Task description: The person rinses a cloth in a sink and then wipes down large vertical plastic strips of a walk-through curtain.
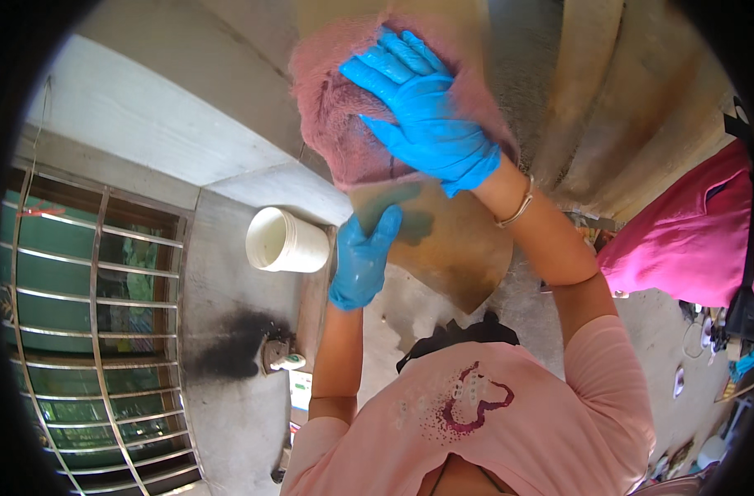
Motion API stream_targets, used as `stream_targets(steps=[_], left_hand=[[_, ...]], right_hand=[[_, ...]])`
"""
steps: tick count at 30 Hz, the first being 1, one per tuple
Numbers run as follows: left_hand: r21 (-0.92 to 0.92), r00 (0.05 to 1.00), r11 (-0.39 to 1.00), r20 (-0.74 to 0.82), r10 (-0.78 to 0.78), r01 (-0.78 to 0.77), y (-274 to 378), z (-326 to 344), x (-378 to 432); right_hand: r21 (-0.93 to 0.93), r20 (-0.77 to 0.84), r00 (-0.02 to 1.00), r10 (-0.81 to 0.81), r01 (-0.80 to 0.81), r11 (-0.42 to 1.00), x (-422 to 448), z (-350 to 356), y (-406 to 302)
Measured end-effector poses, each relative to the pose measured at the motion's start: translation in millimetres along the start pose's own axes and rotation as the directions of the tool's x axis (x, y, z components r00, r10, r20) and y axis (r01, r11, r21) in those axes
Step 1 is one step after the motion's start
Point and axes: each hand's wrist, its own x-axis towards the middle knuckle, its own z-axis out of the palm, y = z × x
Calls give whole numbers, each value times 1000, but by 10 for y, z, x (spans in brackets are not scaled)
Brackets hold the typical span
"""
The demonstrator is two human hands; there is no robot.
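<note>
A translucent amber-brown sheet (451, 248), with a pointed lower corner, spans the upper middle of the head view. My left hand (359, 260), in a blue glove, grips its left edge; the fingers show faintly through the sheet. A fluffy pink cloth (346, 146) lies bunched on the sheet's upper part. My right hand (423, 111), also blue-gloved, rests flat on that cloth with fingers extended and thumb apart. Part of the cloth is hidden under this hand.
A white plastic bucket (308, 245) is left of my left hand, by a concrete wall (240, 229). Metal window bars (97, 266) stand at far left. Large brownish panels (637, 111) are at upper right, near bright pink fabric (687, 229). Assorted items lie at lower right.
</note>
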Motion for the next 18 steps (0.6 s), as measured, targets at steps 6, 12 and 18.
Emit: stream_targets(steps=[6, 12, 18], left_hand=[[184, 985, 968, 82, 155, -168, -616, -527, -64], [693, 912, 602, 224, 344, -398, -1384, -648, -22], [345, 956, 892, 79, 281, -291, -469, 123, -12]], right_hand=[[260, 532, 831, -163, 23, 965, -1077, -182, -502], [168, 673, 721, 166, -368, 915, -1267, -327, -677], [-148, -79, 989, 122, -133, 980, -537, -272, -157]])
